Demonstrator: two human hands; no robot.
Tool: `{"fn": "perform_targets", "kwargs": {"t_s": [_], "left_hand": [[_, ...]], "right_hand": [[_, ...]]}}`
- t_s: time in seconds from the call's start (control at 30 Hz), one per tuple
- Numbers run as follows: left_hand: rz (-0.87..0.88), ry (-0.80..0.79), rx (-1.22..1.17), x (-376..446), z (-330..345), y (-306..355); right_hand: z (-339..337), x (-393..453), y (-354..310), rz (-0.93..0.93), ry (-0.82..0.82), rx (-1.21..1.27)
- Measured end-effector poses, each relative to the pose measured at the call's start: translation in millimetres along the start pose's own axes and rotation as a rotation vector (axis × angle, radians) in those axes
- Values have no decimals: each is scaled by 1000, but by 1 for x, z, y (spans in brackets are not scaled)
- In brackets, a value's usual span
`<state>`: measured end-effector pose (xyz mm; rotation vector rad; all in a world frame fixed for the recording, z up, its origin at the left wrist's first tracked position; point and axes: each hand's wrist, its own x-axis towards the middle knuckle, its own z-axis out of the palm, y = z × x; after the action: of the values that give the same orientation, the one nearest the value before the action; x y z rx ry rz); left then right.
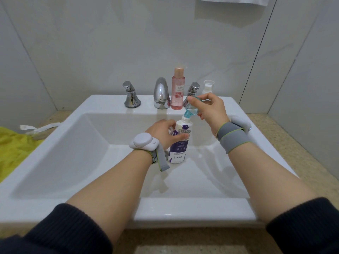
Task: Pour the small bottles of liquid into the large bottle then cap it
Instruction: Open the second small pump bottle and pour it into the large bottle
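A large white bottle (178,143) with a purple label stands upright in the white sink (77,143), its neck uncapped. My left hand (161,132) grips its upper body. My right hand (209,109) holds a small clear blue bottle (191,109) tipped upside down, its threaded mouth right at the large bottle's neck. A pink bottle (178,88) stands capped on the back ledge next to the tap. Behind my right hand stands a small white bottle (207,88) with a clear cap, partly hidden.
A chrome tap (161,93) and two chrome handles (131,95) (192,91) line the sink's back ledge. A yellow-green cloth (14,149) lies on the counter at the left. A white towel (234,0) hangs at the top. Tiled walls close in behind and right.
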<state>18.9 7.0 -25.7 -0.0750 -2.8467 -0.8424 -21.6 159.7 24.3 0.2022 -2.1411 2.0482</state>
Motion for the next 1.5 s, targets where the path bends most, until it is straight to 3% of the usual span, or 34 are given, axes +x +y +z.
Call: {"fn": "perform_targets", "kwargs": {"t_s": [1.13,1.5], "left_hand": [[5,7,-8,-2,-1,2],[-1,11,-3,-2,-2,2]], "right_hand": [[0,1,-1,-156,-54,-175],[0,-5,-5,-288,-119,-307]]}}
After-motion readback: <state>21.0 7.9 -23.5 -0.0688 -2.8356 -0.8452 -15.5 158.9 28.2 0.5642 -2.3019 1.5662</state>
